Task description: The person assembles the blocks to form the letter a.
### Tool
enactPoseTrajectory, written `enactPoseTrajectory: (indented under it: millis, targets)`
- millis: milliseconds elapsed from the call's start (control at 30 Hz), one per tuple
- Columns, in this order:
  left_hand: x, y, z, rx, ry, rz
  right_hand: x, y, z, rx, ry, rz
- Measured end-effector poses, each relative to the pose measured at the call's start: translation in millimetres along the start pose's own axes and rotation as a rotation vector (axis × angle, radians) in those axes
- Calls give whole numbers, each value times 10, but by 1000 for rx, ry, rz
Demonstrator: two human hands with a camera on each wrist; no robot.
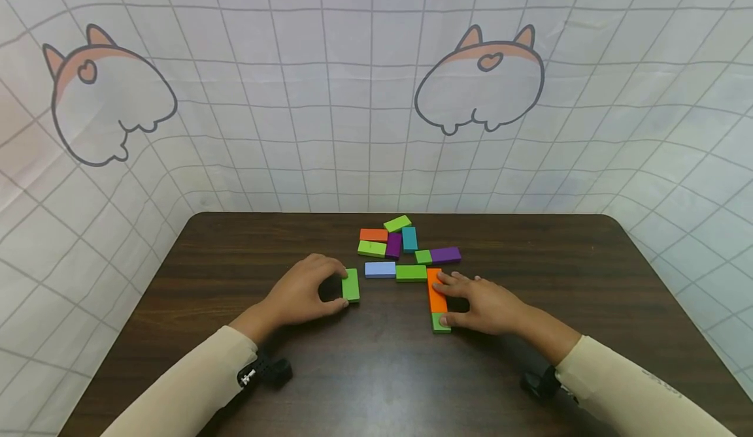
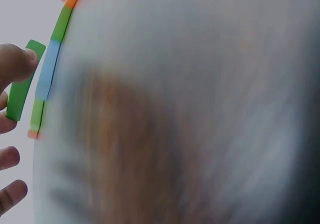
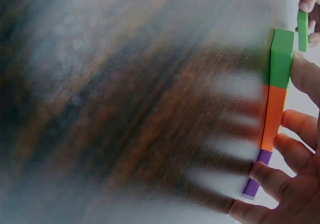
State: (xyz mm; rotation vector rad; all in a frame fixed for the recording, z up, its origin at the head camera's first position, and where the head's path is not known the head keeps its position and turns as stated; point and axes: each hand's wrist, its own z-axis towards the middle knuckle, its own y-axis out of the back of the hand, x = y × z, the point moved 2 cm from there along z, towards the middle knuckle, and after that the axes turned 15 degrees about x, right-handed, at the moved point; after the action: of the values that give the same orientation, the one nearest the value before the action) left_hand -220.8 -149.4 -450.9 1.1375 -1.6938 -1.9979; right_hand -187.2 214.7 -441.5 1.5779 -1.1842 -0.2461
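My left hand (image 1: 302, 293) pinches a green block (image 1: 351, 285) by its two ends between thumb and fingers, left of the other blocks; in the left wrist view this held block (image 2: 21, 91) tilts near a blue one. On the right, my right hand (image 1: 494, 303) touches an orange block (image 1: 436, 296) and the small green block (image 1: 438, 326) at its near end. Its thumb is at the green block and its other fingers stretch along the orange one. Leading left from the orange block's far end are another green block (image 1: 410, 274) and a light blue block (image 1: 380, 270).
Behind this row lies a loose group with an orange-red block (image 1: 373, 234), a teal block (image 1: 409, 240), purple blocks (image 1: 445, 255) and several green ones. All rest on a dark wooden table (image 1: 235, 254), backed by a white checked curtain (image 1: 294, 97).
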Motion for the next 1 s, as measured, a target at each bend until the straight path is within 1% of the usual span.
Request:
enactPoseTrajectory:
  millis: [167, 300, 400, 667, 867, 1000]
  targets:
    - [-174, -58, 4, -5, -68, 5, 1, 1, 0, -1, 3, 3]
    - [-317, -124, 7, 6, -100, -6, 7, 3, -4, -1, 3, 8]
    - [-414, -175, 15, 15, -107, -6, 9, 2, -6, 0, 3, 12]
    - [-634, -304, 29, 56, -101, -9, 7, -1, -3, -4, 2, 7]
    - [-747, -386, 38, 81, -119, -22, 11, 3, -1, -3, -3, 3]
    - [-817, -407, 67, 98, -136, -18, 11, 5, 6, -2, -14, 0]
